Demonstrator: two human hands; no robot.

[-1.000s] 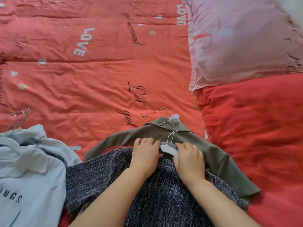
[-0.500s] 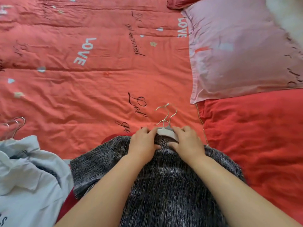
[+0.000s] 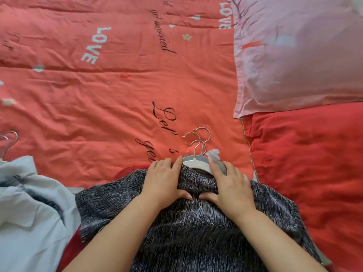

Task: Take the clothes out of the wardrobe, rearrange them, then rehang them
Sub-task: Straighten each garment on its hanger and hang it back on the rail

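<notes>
Where the bed runs off to the left of my left hand (image 3: 164, 181), a pale blue shirt (image 3: 29, 203) lies crumpled, with two metal hanger hooks (image 3: 8, 142) poking out beyond it. My left hand rests on the dark speckled knit top (image 3: 196, 232), fingers stretched forward to the neckline and thumb pressed flat on the fabric, not closed round anything. Between my two hands the neck of the top sits on a white hanger (image 3: 196, 163), stacked with others whose hooks (image 3: 198, 142) fan out just past my fingertips on the coral quilt (image 3: 98, 95). My right hand (image 3: 231, 187) lies spread as well, its forefinger on the hanger's shoulder and its thumb on the knit, the two thumbs nearly meeting. The top spreads back under both forearms. Beyond my right hand is a pink pillow (image 3: 294, 55), and to its right a plain red sheet (image 3: 314, 173).
</notes>
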